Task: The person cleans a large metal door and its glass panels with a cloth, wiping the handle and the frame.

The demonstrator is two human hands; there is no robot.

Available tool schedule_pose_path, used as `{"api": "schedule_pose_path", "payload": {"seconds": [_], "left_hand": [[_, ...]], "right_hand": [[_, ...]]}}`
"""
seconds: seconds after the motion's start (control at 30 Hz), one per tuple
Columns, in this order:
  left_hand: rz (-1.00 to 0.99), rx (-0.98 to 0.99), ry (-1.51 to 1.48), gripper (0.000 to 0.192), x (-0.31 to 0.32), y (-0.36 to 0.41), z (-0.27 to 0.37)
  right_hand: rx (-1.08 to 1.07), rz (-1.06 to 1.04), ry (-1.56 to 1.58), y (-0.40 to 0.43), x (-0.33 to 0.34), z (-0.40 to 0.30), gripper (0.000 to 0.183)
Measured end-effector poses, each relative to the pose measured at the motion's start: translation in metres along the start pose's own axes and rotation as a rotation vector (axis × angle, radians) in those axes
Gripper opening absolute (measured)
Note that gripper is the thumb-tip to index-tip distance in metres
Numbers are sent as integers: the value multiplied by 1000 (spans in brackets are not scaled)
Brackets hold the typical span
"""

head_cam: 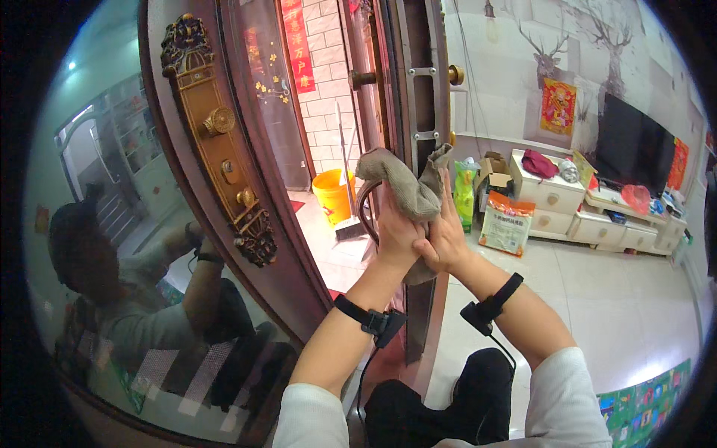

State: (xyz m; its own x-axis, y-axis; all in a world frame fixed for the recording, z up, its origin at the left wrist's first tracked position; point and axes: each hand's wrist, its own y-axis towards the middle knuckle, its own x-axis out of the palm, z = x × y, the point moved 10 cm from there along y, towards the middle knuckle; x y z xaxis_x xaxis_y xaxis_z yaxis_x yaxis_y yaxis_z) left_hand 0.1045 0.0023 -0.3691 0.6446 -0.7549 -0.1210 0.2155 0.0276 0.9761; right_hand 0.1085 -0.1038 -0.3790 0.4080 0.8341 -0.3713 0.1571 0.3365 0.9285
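Note:
A grey-brown cloth (pixel 411 193) is pressed between my two hands against the edge of a dark metal door (pixel 423 106), in the middle of the view. My left hand (pixel 396 229) lies on the cloth's left side, beside a curved door handle (pixel 367 210). On the right side of the cloth is my right hand (pixel 445 238), its fingers pointing up and its thumb touching the left hand. The cloth's ends flop over above the fingers, and a part of it hangs below the palms. The fingertips are partly hidden by it.
To the left stands a glass door panel with an ornate brass lock plate (pixel 210 129). Beyond the doorway are a yellow bucket (pixel 330 196) and a broom (pixel 350 228). At right, bags, an open carton (pixel 496 168) and a white TV cabinet (pixel 546 199) line the wall.

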Motion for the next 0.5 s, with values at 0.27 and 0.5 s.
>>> {"api": "schedule_pose_path", "payload": {"seconds": [0.27, 0.5], "left_hand": [[-93, -140, -268, 67, -4, 56, 7], [-64, -97, -305, 67, -7, 50, 2]], "right_hand": [[-53, 75, -52, 96, -39, -3, 81], [-57, 108, -21, 68, -28, -8, 80]]}}
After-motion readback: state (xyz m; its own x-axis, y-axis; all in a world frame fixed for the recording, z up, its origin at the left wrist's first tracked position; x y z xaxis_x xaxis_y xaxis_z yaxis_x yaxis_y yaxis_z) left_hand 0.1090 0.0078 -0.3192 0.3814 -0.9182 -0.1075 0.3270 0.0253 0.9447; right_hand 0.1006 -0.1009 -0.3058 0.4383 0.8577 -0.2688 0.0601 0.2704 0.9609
